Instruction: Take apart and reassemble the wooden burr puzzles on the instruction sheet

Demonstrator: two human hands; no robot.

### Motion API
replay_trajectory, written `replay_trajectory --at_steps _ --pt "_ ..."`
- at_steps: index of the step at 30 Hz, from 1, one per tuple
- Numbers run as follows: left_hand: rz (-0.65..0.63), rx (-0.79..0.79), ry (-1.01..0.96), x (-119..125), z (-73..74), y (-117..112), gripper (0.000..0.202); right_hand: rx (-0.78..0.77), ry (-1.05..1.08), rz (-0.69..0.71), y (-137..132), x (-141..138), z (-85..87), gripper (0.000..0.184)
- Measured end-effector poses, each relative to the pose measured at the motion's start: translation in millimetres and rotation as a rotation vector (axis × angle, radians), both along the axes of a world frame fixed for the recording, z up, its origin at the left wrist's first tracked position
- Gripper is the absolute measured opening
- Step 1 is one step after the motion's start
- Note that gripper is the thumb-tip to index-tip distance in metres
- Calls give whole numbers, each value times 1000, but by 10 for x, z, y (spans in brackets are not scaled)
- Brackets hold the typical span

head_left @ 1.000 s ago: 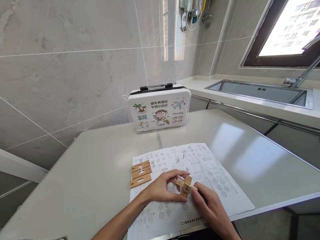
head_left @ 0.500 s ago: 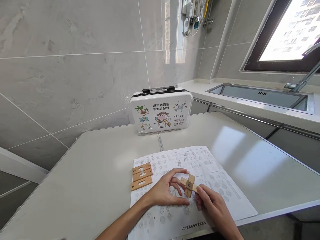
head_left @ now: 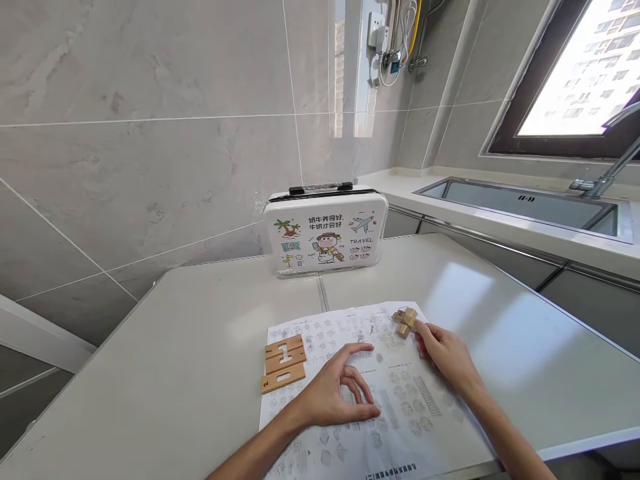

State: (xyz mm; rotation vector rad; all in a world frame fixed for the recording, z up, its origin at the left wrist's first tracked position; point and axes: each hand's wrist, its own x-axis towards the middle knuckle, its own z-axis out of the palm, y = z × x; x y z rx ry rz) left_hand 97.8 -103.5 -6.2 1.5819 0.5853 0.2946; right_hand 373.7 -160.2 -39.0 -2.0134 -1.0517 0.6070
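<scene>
A small cross-shaped wooden puzzle piece (head_left: 405, 321) sits at the far edge of a printed paper sheet (head_left: 400, 407). My right hand (head_left: 444, 351) reaches forward, its fingertips pinched on that piece. My left hand (head_left: 333, 395) rests on the sheet with fingers curved and apart, holding nothing. Three flat notched wooden bars (head_left: 283, 363), marked with numbers, lie side by side at the sheet's left edge, a little left of my left hand.
A white illustrated tin case (head_left: 325, 230) with a black handle stands at the back of the grey table (head_left: 175, 360), against the tiled wall. A steel sink (head_left: 520, 200) with a tap (head_left: 607, 170) lies at the right, under a window.
My right hand has carried the cross-shaped wooden piece away from my left hand to the sheet's far edge. My left hand let go of it and stayed on the paper.
</scene>
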Motion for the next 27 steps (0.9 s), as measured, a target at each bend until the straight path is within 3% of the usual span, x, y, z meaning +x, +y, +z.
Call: replay_trajectory --at_steps 7,17,27 --pt "-8 22 2 -1 34 -9 94 -44 25 -70 224 132 -16 61" --pt "-18 120 -98 19 -38 3 74 22 -23 -90 205 109 -86 68" --pt "-21 127 -91 35 -22 9 69 75 -50 -82 195 86 -85 71"
